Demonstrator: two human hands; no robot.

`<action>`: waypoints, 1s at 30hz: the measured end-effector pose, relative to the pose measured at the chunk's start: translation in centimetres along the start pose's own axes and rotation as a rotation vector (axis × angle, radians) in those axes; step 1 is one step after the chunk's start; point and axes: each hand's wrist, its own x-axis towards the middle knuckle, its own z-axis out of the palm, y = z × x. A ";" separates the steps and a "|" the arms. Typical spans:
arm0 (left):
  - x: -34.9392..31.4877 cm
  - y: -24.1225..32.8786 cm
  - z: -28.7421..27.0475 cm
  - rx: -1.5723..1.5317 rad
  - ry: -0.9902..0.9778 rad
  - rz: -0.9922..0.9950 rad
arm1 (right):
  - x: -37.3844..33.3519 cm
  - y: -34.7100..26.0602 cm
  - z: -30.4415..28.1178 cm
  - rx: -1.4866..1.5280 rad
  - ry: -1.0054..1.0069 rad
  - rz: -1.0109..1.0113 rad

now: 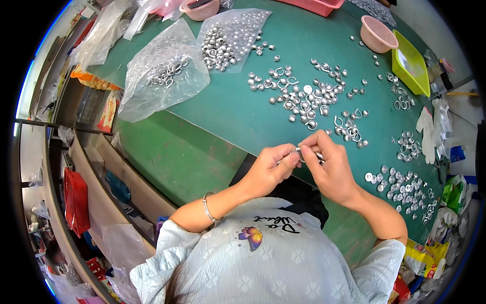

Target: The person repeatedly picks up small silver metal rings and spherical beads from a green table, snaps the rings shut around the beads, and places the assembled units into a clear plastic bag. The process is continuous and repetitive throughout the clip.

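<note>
Close in front of me, at the table's near edge, my left hand [273,166] and my right hand [330,167] meet fingertip to fingertip. Between them they pinch a small silver metal ring [299,149], partly covered by the fingers. Silver metal also shows inside the curled fingers of my right hand, but its shape is mostly hidden. Beyond my hands, loose silver domed pieces with open rings [306,104] lie scattered on the green table [228,111]. A smaller group of ring pieces [349,129] lies just past my right hand.
Clear plastic bags hold silver rings [169,73] and domed pieces [217,50] at the far left. Flat silver pieces [402,187] lie to the right, near a white glove [427,133]. A pink basket [378,34] and a lime-green tray [411,66] stand far right. Shelving [109,177] borders the left.
</note>
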 end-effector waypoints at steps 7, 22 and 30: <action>0.0 0.7 -0.1 0.194 0.009 0.221 | 0.4 0.3 0.0 0.018 0.007 0.008; 0.4 1.0 0.0 -0.297 -0.216 0.003 | -1.1 -1.6 -0.7 -0.221 0.046 0.127; 0.4 0.9 0.5 -0.447 -0.248 -0.100 | -2.0 -2.8 -0.8 -0.443 0.136 0.108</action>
